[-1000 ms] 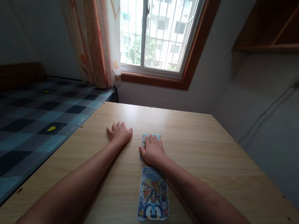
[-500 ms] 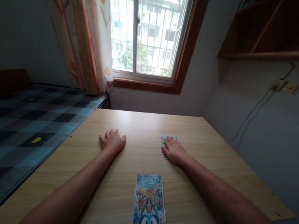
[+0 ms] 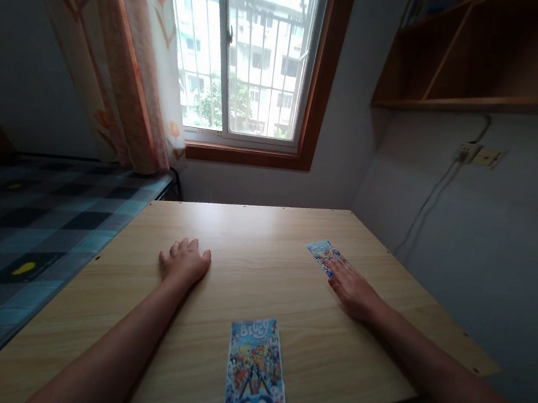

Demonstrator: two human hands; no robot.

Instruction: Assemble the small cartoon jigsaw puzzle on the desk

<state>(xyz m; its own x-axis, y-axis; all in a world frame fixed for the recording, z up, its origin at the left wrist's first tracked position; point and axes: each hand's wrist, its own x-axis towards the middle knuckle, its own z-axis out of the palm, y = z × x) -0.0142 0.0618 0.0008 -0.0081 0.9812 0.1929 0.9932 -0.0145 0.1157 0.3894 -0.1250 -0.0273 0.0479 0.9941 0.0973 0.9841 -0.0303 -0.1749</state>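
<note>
On the left part of the wooden table (image 3: 215,288), my left hand (image 3: 185,261) rests palm down with its fingers spread, touching only the tabletop. My right hand (image 3: 351,290) lies flat at the right, its fingers over the near part of a colourful printed card (image 3: 324,253). That card sits aslant, and its near end is hidden under the hand. Close to the front edge lies a larger "Bluey" picture sheet (image 3: 256,371), covered with small cartoon figures and a big blue dog face at its bottom. Neither hand touches this sheet.
Left of the table is a bed with a checked cover (image 3: 68,225). A barred window (image 3: 264,59) and a flowered curtain (image 3: 116,71) are behind it. At the right, a wooden shelf (image 3: 466,103) hangs above a wall socket (image 3: 478,154) with a cable.
My right hand has moved right across the table, and the card under it has shifted right and turned, with more of it showing. The view has swung slightly right. My left hand stays put.
</note>
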